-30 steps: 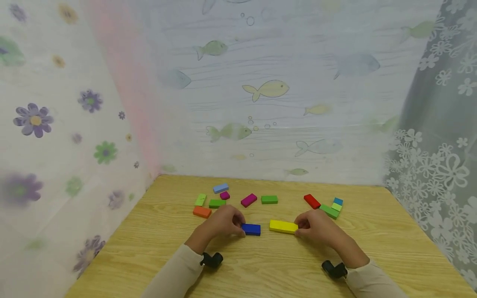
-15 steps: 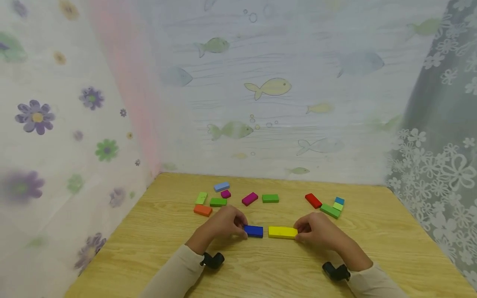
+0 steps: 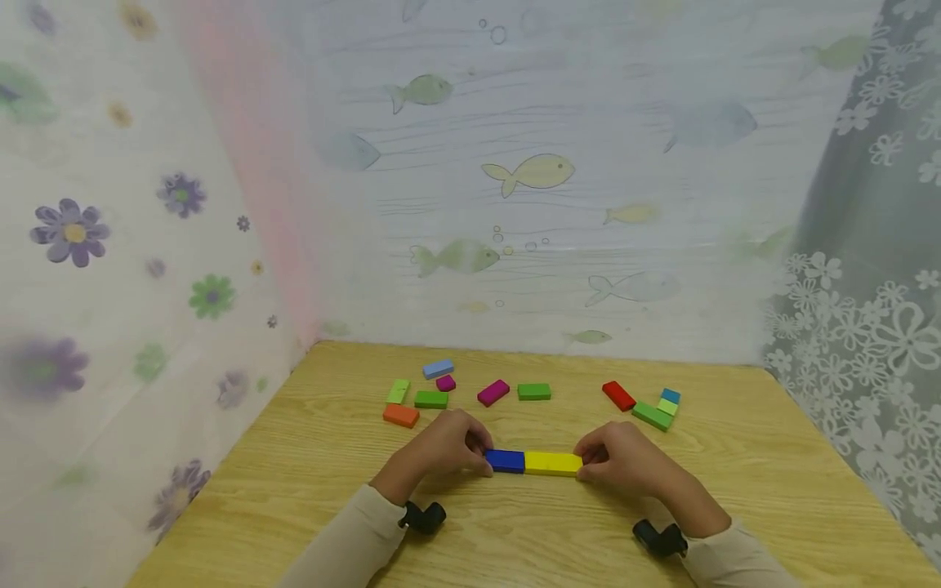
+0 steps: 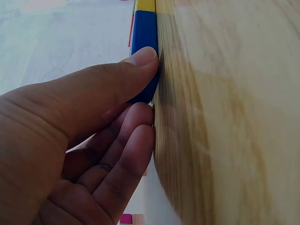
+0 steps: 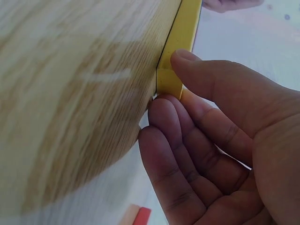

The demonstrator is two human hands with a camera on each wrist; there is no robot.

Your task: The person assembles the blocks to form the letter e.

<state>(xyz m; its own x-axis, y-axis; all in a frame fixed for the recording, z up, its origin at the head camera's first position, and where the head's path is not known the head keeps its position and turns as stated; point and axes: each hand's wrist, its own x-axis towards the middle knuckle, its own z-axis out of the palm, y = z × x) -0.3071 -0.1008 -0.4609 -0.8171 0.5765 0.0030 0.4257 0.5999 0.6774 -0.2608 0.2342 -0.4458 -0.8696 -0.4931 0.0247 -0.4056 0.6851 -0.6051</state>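
Note:
A blue block (image 3: 506, 461) and a longer yellow block (image 3: 553, 464) lie end to end on the wooden table, their ends touching. The left hand (image 3: 450, 447) pinches the blue block at its left end; in the left wrist view the thumb of that hand (image 4: 84, 112) lies on the blue block (image 4: 144, 35), with the yellow block (image 4: 145, 5) against its far end. At the yellow block's right end, the right hand (image 3: 625, 457) pinches it between thumb and fingers. The right wrist view shows the right hand (image 5: 215, 131) at the near end of the yellow block (image 5: 180, 37).
Behind the left hand lie an orange block (image 3: 401, 416), a lime block (image 3: 398, 391), a green block (image 3: 431, 399) and a light blue block (image 3: 438, 369). Farther right are a magenta block (image 3: 493, 393), another green block (image 3: 534, 392), a red block (image 3: 618, 395) and a small joined group (image 3: 652, 416).
The blue block has moved right with the left hand, and the yellow block slightly left and nearer the person with the right hand. The gap between the two blocks has closed.

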